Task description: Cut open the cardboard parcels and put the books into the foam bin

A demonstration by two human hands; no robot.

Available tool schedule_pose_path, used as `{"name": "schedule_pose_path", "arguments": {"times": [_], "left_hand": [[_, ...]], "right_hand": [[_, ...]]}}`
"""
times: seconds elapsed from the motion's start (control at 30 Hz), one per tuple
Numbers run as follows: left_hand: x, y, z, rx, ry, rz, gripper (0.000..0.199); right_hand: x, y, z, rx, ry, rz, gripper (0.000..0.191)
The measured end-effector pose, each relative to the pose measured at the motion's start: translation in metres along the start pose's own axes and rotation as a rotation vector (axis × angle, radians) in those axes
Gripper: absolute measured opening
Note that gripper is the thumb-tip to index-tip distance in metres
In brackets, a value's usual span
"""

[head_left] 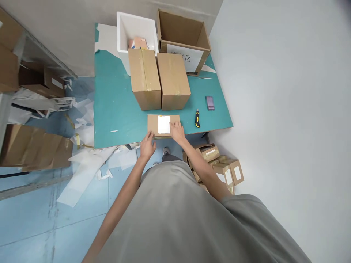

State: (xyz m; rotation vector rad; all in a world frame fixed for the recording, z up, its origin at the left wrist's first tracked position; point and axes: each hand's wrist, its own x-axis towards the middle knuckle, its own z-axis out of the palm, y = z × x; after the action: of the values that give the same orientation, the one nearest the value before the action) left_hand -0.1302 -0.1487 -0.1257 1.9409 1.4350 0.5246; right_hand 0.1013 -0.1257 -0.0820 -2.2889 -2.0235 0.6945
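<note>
A small cardboard box (153,122) lies near the front edge of the green table (109,106). On its top is a white label (163,124), its print too small or bright to read. My right hand (178,132) rests on the top, fingertips at the label's right edge and fingers loosely bent. At the box's front left corner, my left hand (148,147) touches the side with its fingertips, thumb held apart. A black and yellow box cutter (197,118) lies to the right of the box, beside a small stack of purplish cards or labels (210,103).
Behind the small box stand two taped cartons (145,76) (174,78). Further back are a white foam bin (137,23) with items inside and an open carton (181,31). Labelled boxes (226,170) pile on the floor at right; shelving and paper scraps (87,175) lie left.
</note>
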Motion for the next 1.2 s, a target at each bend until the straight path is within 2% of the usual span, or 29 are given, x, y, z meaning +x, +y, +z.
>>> {"name": "schedule_pose_path", "arguments": {"times": [0.17,0.33,0.43,0.5,0.53,0.63,0.7,0.83,0.9,0.97,1.07,1.2], "left_hand": [[0.002,0.001,-0.005,0.031,-0.009,-0.022,0.061],[0.003,-0.001,0.0,0.033,0.042,-0.026,0.055],[0.004,-0.01,0.008,-0.032,0.157,-0.122,0.065],[0.007,-0.018,0.013,-0.108,0.232,-0.257,0.078],[0.009,-0.023,0.015,-0.153,0.234,-0.344,0.084],[0.018,-0.035,0.022,-0.25,0.119,-0.578,0.089],[0.022,-0.039,0.025,-0.26,0.053,-0.644,0.083],[0.019,-0.035,0.022,-0.235,0.055,-0.636,0.066],[0.018,-0.027,0.014,-0.239,0.095,-0.602,0.054],[0.022,-0.018,0.003,-0.252,0.183,-0.531,0.044],[0.038,-0.008,-0.011,-0.233,0.306,-0.434,0.041],[0.056,-0.009,-0.017,-0.202,0.301,-0.478,0.044]], "right_hand": [[0.03,0.004,-0.004,0.005,0.033,-0.008,0.056],[0.05,0.018,-0.001,-0.036,0.104,-0.084,0.061],[0.041,0.047,0.007,0.057,0.17,-0.041,0.06],[0.024,0.074,0.017,0.178,0.208,0.059,0.059],[0.015,0.086,0.023,0.252,0.209,0.108,0.058],[-0.011,0.114,0.045,0.467,0.106,0.153,0.053],[-0.02,0.12,0.057,0.546,0.037,0.107,0.05],[-0.017,0.116,0.06,0.668,0.015,0.012,0.043],[-0.007,0.113,0.051,0.74,0.084,-0.026,0.045],[0.005,0.113,0.037,0.808,0.184,-0.056,0.05],[0.024,0.112,0.019,0.803,0.28,-0.044,0.054],[0.04,0.11,0.01,0.717,0.279,0.008,0.052]]}}
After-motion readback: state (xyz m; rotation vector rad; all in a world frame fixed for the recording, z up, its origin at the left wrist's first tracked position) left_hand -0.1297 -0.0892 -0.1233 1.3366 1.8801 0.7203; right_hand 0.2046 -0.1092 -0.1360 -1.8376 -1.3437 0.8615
